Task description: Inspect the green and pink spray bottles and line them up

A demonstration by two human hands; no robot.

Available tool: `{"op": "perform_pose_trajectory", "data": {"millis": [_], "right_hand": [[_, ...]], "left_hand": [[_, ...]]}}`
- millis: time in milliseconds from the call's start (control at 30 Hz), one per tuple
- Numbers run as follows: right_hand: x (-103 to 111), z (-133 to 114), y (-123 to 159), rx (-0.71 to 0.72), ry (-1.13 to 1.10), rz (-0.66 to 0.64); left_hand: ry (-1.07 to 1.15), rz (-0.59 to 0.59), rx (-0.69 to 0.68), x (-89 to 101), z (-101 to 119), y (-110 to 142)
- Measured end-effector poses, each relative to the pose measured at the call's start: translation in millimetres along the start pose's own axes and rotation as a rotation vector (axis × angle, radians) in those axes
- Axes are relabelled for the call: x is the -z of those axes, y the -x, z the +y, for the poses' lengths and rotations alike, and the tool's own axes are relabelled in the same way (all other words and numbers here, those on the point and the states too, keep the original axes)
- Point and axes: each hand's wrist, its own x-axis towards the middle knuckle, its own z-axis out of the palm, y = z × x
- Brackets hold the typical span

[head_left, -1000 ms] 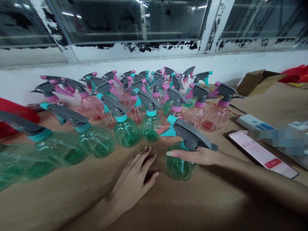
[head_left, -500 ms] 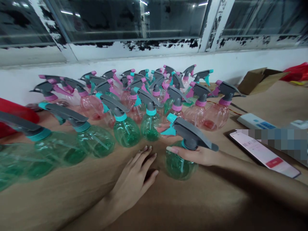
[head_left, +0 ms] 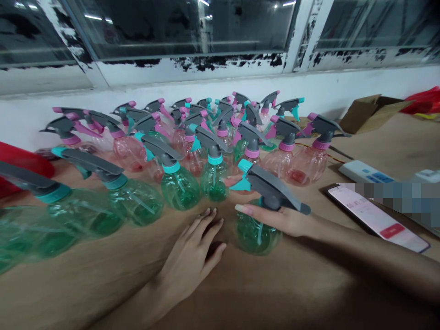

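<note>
My right hand [head_left: 282, 221] is wrapped round the neck of a green spray bottle [head_left: 256, 238] with a grey and turquoise trigger head. The bottle stands upright at the right of centre, its nozzle towards the left. Part of the fingers is hidden behind it. My left hand [head_left: 194, 252] lies flat on the table [head_left: 220, 298], holding nothing, its fingers stretched out left of that bottle. Beyond the left fingertips stand two more green spray bottles [head_left: 180, 188]. Further green ones [head_left: 135, 201] stand to the left.
Pink spray bottles [head_left: 307, 165] and green ones stand in rows towards the white wall [head_left: 319, 87]. To the right lie a phone [head_left: 373, 215], a white power strip [head_left: 364, 173] and an open cardboard box [head_left: 369, 114]. Red material [head_left: 24, 167] is at the left edge.
Almost nothing differs. The right hand and the green spray bottle appear very slightly shifted up and left; the left hand stays in place.
</note>
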Motion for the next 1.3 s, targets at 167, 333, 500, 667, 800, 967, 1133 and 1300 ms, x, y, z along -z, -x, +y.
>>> {"op": "perform_pose_trajectory", "data": {"millis": [167,333,500,667,800,967,1133,1300], "right_hand": [[0.2,-0.5,0.2,-0.011,-0.010,0.009],[0.5,0.8,0.5,-0.024,-0.012,0.000],[0.8,2.6,1.6,-0.026,-0.019,-0.003],[0.6,4.4,2.0,-0.020,-0.025,-0.015],[0.3,4.6,1.4,-0.020,-0.024,-0.009],[0.4,3.1,1.1,-0.035,-0.027,-0.008],[0.4,3.0,1.0,-0.042,-0.030,-0.012],[0.2,2.8,1.4,-0.023,-0.001,0.000]], "left_hand": [[-0.003,0.000,0.003,-0.8,-0.1,0.5],[0.013,-0.006,0.007,-1.6,-0.9,0.3],[0.004,0.011,0.000,-1.0,-0.5,-0.4],[0.016,0.010,0.005,-0.5,0.0,-0.1],[0.028,0.015,0.002,-1.0,-0.1,0.0],[0.020,0.024,0.004,-1.3,-0.8,0.5],[0.006,0.013,0.004,-1.1,-0.6,0.8],[0.025,0.014,0.001,-0.3,0.1,-0.1]]}}
